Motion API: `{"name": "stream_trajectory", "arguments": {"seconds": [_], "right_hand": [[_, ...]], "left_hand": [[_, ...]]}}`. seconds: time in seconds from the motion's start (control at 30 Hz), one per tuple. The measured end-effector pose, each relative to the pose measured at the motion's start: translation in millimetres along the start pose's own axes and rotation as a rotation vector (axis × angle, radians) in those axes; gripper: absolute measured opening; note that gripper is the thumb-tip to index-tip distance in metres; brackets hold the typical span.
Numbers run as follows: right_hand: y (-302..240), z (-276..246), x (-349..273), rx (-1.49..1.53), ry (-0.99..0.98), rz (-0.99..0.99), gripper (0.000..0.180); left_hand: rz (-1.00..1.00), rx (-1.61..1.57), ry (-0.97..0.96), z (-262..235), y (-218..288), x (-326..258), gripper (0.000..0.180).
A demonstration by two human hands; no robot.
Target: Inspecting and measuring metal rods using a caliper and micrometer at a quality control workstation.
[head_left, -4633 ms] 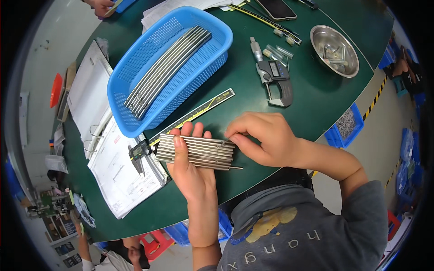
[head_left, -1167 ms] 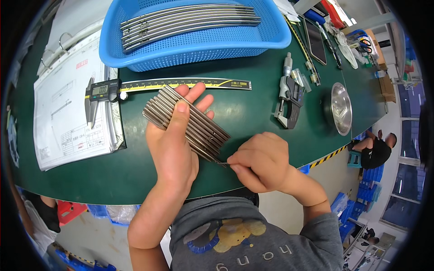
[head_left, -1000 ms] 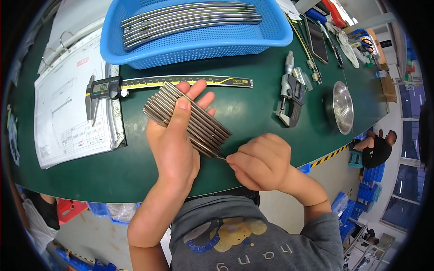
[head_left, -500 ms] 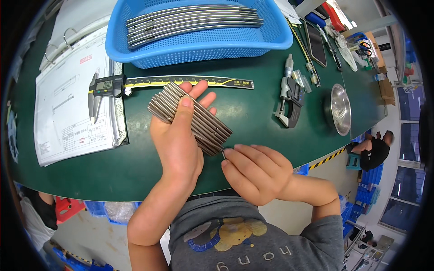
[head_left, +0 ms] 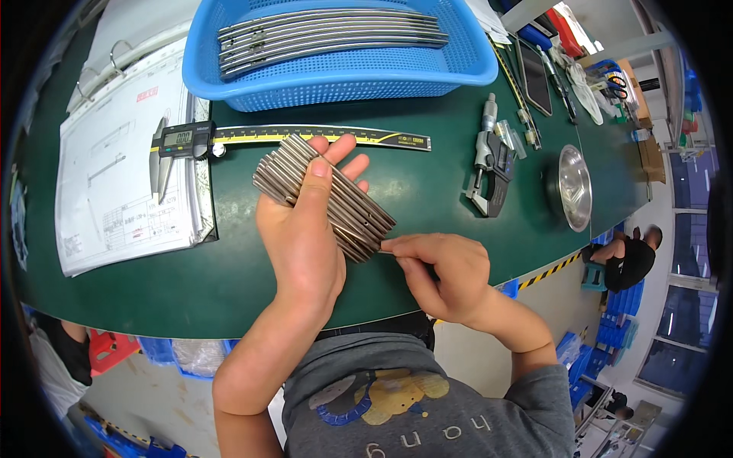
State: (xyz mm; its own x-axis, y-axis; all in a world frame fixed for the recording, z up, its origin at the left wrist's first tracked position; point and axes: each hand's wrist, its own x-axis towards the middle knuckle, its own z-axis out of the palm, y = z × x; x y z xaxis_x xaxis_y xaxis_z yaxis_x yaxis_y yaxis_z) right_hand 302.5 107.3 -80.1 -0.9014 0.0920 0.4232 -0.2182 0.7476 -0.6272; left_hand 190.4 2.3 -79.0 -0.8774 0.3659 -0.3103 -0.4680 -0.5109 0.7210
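My left hand (head_left: 304, 229) is wrapped around a bundle of short metal rods (head_left: 353, 210), thumb across the top and fingertips showing beyond them. The rods lie side by side, slanting down to the right, and some have small holes near their lower ends. At that lower right end my right hand (head_left: 450, 271) is closed, pinching a thin metal pin (head_left: 387, 251) against the rod ends. Most of the pin is hidden by the fingers. Behind the bundle, a digital caliper (head_left: 321, 137) lies with its jaws on the papers of an open ring binder (head_left: 122, 198).
A blue plastic basket (head_left: 336, 90) at the back holds several long metal rods (head_left: 328, 42). To the right lie a digital micrometer (head_left: 492, 164), a steel bowl (head_left: 575, 188), a phone (head_left: 533, 76) and scissors (head_left: 617, 85). Another person (head_left: 630, 259) sits farther right.
My right hand has turned, its index finger now stretched toward the rod ends with the thumb below. The pin has swung from near upright to near level. The left hand keeps its hold.
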Motion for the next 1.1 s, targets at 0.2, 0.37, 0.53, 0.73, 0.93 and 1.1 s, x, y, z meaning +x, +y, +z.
{"name": "stream_trajectory", "arguments": {"seconds": [0.2,0.37,0.53,0.73,0.93,1.1], "right_hand": [[2.3,2.2,19.9,-0.032,0.074,-0.022,0.013],[5.1,4.3,23.6,-0.042,0.061,-0.038,0.013],[6.1,5.2,22.8,-0.041,0.064,-0.049,0.012],[9.3,6.8,22.3,-0.055,0.045,-0.135,0.016],[9.8,8.5,21.2,-0.049,0.041,-0.118,0.016],[6.9,6.7,19.9,-0.055,0.05,-0.079,0.015]], "left_hand": [[0.0,-0.002,-0.004,-0.2,-0.1,-0.3,0.022],[-0.001,0.004,-0.001,0.4,0.5,-0.6,0.021],[-0.011,0.007,0.004,0.6,1.5,-0.9,0.021],[-0.034,-0.019,-0.022,-2.4,2.5,-0.1,0.023],[-0.067,-0.05,-0.045,-4.6,4.8,-0.6,0.029],[-0.065,-0.052,-0.051,-4.0,4.2,-0.7,0.029]]}}
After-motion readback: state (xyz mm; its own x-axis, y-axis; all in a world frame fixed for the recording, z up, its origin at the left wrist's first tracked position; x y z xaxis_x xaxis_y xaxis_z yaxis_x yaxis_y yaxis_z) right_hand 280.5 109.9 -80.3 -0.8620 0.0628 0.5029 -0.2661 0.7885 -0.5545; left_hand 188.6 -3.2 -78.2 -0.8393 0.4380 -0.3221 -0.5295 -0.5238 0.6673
